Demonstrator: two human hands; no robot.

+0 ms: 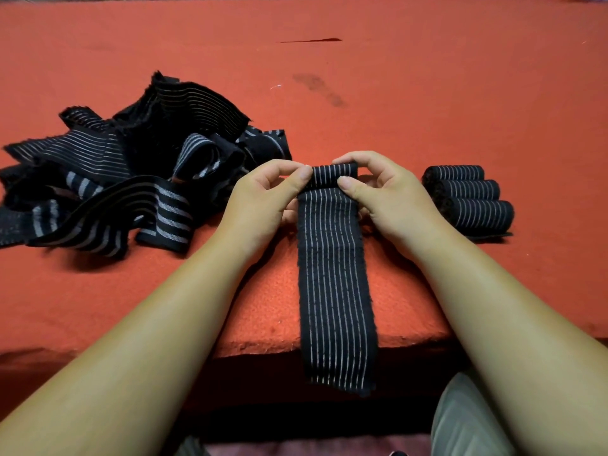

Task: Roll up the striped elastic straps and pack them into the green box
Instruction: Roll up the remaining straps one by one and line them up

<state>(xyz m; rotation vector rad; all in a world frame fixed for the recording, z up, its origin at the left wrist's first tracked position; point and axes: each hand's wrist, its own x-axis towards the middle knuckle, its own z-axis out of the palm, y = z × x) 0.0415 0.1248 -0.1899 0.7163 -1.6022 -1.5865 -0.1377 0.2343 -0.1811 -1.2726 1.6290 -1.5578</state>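
Observation:
A black strap with thin white stripes lies lengthwise on the red table, its near end hanging over the front edge. Its far end is curled into a small roll. My left hand pinches the roll's left end between thumb and fingers. The roll's right end is pinched by my right hand. A tangled pile of loose striped straps sits to the left. Three rolled straps lie side by side to the right. No green box is in view.
The red felt-covered table stretches far back, with a dark stain and a dark slit in the cloth. The table's front edge runs just under my forearms. My knee shows at the bottom right.

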